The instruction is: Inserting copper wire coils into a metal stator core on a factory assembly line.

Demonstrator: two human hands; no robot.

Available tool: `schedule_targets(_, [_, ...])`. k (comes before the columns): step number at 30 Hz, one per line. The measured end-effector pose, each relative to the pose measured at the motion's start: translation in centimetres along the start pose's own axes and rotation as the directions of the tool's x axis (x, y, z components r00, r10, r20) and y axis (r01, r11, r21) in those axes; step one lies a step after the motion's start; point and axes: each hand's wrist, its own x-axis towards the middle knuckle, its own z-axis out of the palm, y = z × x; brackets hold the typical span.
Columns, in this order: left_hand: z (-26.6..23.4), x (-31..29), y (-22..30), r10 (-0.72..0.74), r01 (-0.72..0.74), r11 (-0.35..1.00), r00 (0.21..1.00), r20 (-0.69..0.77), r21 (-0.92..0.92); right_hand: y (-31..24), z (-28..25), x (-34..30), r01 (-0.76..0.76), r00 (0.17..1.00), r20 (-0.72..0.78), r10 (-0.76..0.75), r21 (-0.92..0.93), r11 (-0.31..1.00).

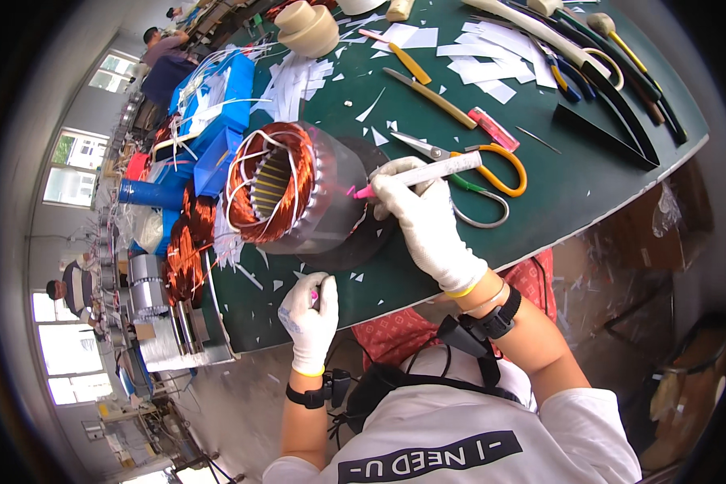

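My right hand, in a white knitted glove, grips a white marker with a pink tip. The tip is at the grey metal side of a motor stator, where a small pink mark shows. The stator lies tilted on the green table, its copper windings tied with white cord and facing left. Near the table's front edge, my gloved left hand is closed around a small pink marker cap, mostly hidden by the fingers. The left hand is apart from the stator.
Scissors with orange and green handles lie just beyond my right hand. A red utility knife, paper strips and hammers are farther back. Blue bins and loose copper coils stand left. Other people are in the background.
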Motion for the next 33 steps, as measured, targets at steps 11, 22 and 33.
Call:
schedule_targets(11, [-2.5, 0.4, 2.5, 0.006, 0.058, 0.931, 0.985, 0.172, -0.362, -4.3, 0.3, -6.0, -0.018, 0.969, 0.238, 0.070, -0.213, 0.977])
schedule_targets(22, [-5.4, 0.4, 5.4, 0.095, -0.023, 0.873, 0.988, 0.124, -0.487, -5.5, 2.3, -7.5, 0.199, 0.844, 0.514, 0.149, -0.559, 0.805])
schedule_targets(33, [-7.7, -1.6, 6.5, 0.071, 0.690, 0.331, 0.662, 0.746, -0.644, -7.2, 1.3, -10.8, 0.019, 0.836, 0.498, 0.229, -0.443, 0.896])
